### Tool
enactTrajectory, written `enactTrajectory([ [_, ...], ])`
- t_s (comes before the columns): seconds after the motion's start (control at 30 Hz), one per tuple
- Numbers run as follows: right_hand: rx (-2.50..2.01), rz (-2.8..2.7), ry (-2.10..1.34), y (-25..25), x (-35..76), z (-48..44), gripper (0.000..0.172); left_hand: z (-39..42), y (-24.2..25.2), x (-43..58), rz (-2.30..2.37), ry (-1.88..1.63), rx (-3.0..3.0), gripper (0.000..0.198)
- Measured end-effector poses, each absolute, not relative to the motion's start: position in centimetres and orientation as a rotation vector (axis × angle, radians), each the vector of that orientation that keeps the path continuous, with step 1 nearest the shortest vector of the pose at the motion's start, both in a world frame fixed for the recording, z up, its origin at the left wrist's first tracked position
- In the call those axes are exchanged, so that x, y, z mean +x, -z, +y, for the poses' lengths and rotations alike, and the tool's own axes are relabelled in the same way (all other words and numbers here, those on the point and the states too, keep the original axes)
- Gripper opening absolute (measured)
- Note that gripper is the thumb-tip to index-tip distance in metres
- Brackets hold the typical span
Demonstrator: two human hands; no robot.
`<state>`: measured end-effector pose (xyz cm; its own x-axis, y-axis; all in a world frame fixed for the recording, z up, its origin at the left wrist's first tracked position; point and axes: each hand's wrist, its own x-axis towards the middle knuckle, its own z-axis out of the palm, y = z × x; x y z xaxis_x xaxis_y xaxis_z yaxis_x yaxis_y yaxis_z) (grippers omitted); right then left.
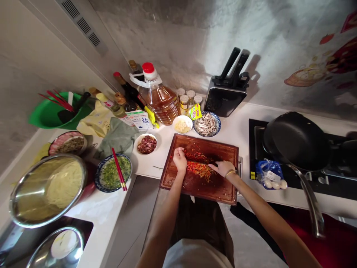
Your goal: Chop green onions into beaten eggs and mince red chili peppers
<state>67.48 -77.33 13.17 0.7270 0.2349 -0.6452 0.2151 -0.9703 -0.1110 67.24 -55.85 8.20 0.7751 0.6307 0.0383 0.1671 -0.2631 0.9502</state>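
A dark red-brown cutting board [203, 188] carries chopped red and yellow-green peppers [202, 170], spread across its middle. My right hand [224, 168], with a gold bangle at the wrist, is closed round the handle of a dark knife whose blade lies low among the pieces, pointing left. At the board's left side my left hand [180, 160] is closed, its fingertips by the far end of the blade; whether they pinch the blade tip is too small to tell.
Behind the board stand bowls of sliced mushrooms [206, 124] and garlic [182, 124], an oil jug [161, 98] and a knife block [225, 97]. A black pan [297, 141] sits right on the stove. Left are a meat bowl [147, 144], red chopsticks [119, 169] and a metal bowl [30, 188].
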Motion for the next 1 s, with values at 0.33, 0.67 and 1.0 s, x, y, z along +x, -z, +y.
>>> enactTrajectory([
  [0.33, -2.889, -0.348, -1.102, -13.5, 63.9, -76.8, 0.079, -55.4, -7.5, 64.8, 0.632, -0.464, 1.854, 0.029],
  [0.67, -2.890, -0.501, -1.054, -13.3, 67.4, -77.0, 0.081, -55.4, -7.6, 65.0, 0.643, -0.556, 1.806, 0.029],
  [1.0, -2.877, -0.474, -1.004, -15.1, 69.1, -77.8, 0.085, -55.7, -8.5, 67.7, 0.642, -0.547, 1.791, 0.030],
])
